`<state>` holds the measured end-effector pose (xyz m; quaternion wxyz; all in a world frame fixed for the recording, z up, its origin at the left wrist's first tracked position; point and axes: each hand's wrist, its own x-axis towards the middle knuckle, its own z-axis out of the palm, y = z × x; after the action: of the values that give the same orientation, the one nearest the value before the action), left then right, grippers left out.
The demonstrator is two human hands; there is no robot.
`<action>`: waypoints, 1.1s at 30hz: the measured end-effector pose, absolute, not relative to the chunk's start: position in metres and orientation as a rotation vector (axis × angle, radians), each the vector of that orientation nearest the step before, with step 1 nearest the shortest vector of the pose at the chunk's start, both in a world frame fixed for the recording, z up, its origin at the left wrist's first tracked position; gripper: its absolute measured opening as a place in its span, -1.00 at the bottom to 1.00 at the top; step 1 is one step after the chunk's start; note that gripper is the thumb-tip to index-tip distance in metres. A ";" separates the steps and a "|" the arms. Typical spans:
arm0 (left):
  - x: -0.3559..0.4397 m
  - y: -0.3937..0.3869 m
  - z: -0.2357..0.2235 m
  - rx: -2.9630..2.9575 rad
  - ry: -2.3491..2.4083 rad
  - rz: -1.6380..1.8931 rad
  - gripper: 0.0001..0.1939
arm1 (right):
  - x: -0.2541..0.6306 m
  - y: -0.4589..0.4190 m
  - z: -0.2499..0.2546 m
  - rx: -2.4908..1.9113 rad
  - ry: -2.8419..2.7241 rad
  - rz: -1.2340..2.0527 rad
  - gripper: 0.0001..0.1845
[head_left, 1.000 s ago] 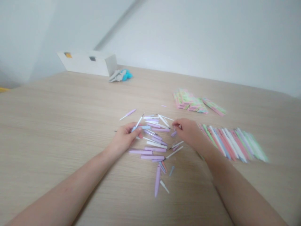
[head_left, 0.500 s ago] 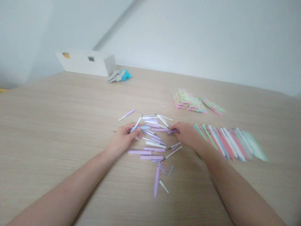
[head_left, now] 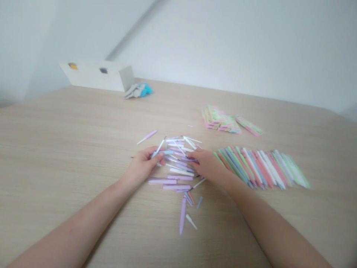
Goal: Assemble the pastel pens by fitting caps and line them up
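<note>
My left hand [head_left: 146,160] is closed around a light blue pen part [head_left: 167,152], and a white pen refill [head_left: 160,145] sticks up at a slant from the same grip. Pinched fingers of my right hand [head_left: 205,162] rest on the pile's right side, around a purple pen part [head_left: 192,160]; blur hides its exact shape. Between the hands lies a loose pile of purple pen barrels [head_left: 180,178] and white refills [head_left: 182,172]. Nearer to me are a long purple barrel [head_left: 182,216], a small white piece [head_left: 191,221] and a small blue piece [head_left: 199,202].
To the right, a row of coloured pens [head_left: 259,167] lies side by side, partly behind my right forearm. Pink and green packs [head_left: 220,119] are stacked farther back. A white box [head_left: 95,76] and a crumpled grey-blue cloth-like item [head_left: 138,90] sit at the back left.
My right hand has moved left, from the pile's right edge in over the pile. My left hand keeps its hold on the blue part and refill. The view has shifted slightly.
</note>
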<state>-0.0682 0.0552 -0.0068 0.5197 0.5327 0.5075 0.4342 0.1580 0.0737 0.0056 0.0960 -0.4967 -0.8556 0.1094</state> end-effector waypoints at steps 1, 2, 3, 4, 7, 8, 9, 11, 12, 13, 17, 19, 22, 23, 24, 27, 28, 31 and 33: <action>-0.068 0.055 -0.006 1.275 1.217 1.041 -0.70 | 0.158 0.073 0.006 -1.463 -2.534 0.338 -0.78; -0.068 0.055 -0.006 1.274 1.219 1.039 -0.70 | 0.158 0.073 0.008 -1.456 -2.528 0.361 -0.78; -0.068 0.055 -0.006 1.273 1.220 1.038 -0.69 | 0.160 0.074 0.011 -1.456 -2.511 0.387 -0.77; -0.068 0.055 -0.006 1.272 1.220 1.038 -0.69 | 0.163 0.075 0.015 -1.465 -2.481 0.408 -0.75; -0.068 0.055 -0.005 1.268 1.208 1.043 -0.68 | 0.180 0.081 0.033 -1.572 -2.354 0.398 -0.71; -0.068 0.055 -0.005 1.268 1.204 1.039 -0.68 | 0.188 0.083 0.040 -1.634 -2.333 0.374 -0.71; -0.068 0.055 -0.005 1.268 1.204 1.034 -0.68 | 0.195 0.084 0.047 -1.689 -2.321 0.342 -0.72; -0.068 0.054 -0.005 1.272 1.211 1.029 -0.69 | 0.209 0.086 0.057 -1.791 -2.352 0.295 -0.76; -0.068 0.054 -0.004 1.275 1.215 1.028 -0.70 | 0.214 0.087 0.060 -1.824 -2.397 0.280 -0.76; -0.068 0.054 -0.004 1.277 1.220 1.030 -0.70 | 0.218 0.087 0.062 -1.848 -2.456 0.279 -0.75; -0.069 0.056 -0.006 1.287 1.219 1.032 -0.73 | 0.221 0.086 0.055 -1.935 -2.647 0.286 -0.68; -0.070 0.056 -0.007 1.295 1.217 1.021 -0.74 | 0.219 0.086 0.049 -1.982 -2.669 0.263 -0.67; -0.071 0.056 -0.008 1.304 1.217 1.016 -0.73 | 0.214 0.086 0.044 -1.988 -2.677 0.279 -0.67; -0.071 0.056 -0.008 1.306 1.217 1.018 -0.73 | 0.213 0.085 0.042 -1.974 -2.684 0.298 -0.68; -0.071 0.056 -0.008 1.308 1.219 1.019 -0.72 | 0.211 0.085 0.042 -1.961 -2.688 0.317 -0.69; -0.071 0.057 -0.009 1.311 1.221 1.020 -0.70 | 0.207 0.083 0.040 -1.940 -2.683 0.363 -0.72; -0.071 0.057 -0.009 1.311 1.222 1.020 -0.70 | 0.205 0.083 0.039 -1.926 -2.679 0.379 -0.73; -0.071 0.057 -0.009 1.319 1.222 1.013 -0.69 | 0.200 0.082 0.034 -1.796 -2.697 0.423 -0.76; -0.071 0.057 -0.008 1.322 1.226 1.009 -0.69 | 0.198 0.082 0.030 -1.666 -2.718 0.458 -0.77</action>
<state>-0.0711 0.0569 -0.0080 0.5119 0.5496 0.5097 0.4196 0.1976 0.0821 0.0297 -0.0394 -0.5168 -0.8433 0.1422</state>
